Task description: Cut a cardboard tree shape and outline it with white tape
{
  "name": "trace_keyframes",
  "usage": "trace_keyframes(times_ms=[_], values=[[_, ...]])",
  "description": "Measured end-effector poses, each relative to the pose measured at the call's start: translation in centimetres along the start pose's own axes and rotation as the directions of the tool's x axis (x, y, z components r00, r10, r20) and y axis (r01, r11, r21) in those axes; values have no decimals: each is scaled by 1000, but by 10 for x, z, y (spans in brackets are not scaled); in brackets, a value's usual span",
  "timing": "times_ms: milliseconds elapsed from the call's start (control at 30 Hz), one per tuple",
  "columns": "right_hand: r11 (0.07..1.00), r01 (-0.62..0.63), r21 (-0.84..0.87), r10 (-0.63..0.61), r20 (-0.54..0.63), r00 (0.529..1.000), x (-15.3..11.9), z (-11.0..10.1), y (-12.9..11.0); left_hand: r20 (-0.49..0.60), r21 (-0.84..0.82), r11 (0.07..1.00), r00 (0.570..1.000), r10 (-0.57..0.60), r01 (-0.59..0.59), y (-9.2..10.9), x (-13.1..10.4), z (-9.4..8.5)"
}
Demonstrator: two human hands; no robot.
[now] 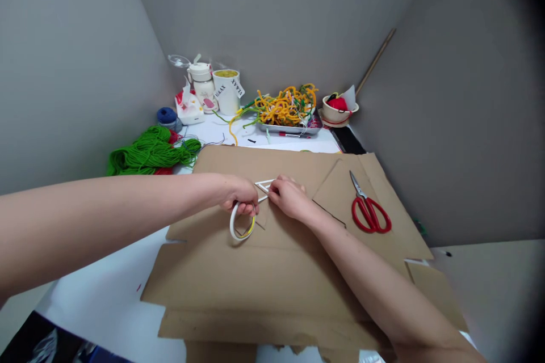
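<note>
A flattened sheet of brown cardboard (pixel 272 278) lies on the white table. Near its middle is a small pattern of thin white strips (pixel 264 184). My left hand (pixel 243 195) is closed round a roll of white tape (pixel 233 226) with a yellow inner edge, held just left of the strips. The fingers of my right hand (pixel 286 191) are pressed together at the right side of the strips; whether they pinch a strip or only press on it is too small to tell. Scissors with red handles (pixel 371 215) rest on the cardboard to the right, blades pointing away.
Green yarn (pixel 147 152) and blue yarn (pixel 166 115) lie at the back left, beside a white bottle (pixel 204 88) and white canister (pixel 227 96). Behind the cardboard are a metal tray (pixel 289 130) of orange yarn and a bowl (pixel 336 115). Grey walls enclose the table.
</note>
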State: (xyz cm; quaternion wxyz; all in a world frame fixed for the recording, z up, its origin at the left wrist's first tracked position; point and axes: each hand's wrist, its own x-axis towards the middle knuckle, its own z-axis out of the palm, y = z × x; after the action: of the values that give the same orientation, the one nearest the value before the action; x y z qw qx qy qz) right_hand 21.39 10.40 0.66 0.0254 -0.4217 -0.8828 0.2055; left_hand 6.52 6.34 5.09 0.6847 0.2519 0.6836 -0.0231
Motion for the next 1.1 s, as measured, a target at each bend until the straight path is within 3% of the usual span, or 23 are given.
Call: trace_keyframes(times_ms=[1100], values=[[997, -25, -73, 25, -6, 1000, 5, 1, -6, 2, -20, 999, 1000, -28, 28, -3, 12, 0]])
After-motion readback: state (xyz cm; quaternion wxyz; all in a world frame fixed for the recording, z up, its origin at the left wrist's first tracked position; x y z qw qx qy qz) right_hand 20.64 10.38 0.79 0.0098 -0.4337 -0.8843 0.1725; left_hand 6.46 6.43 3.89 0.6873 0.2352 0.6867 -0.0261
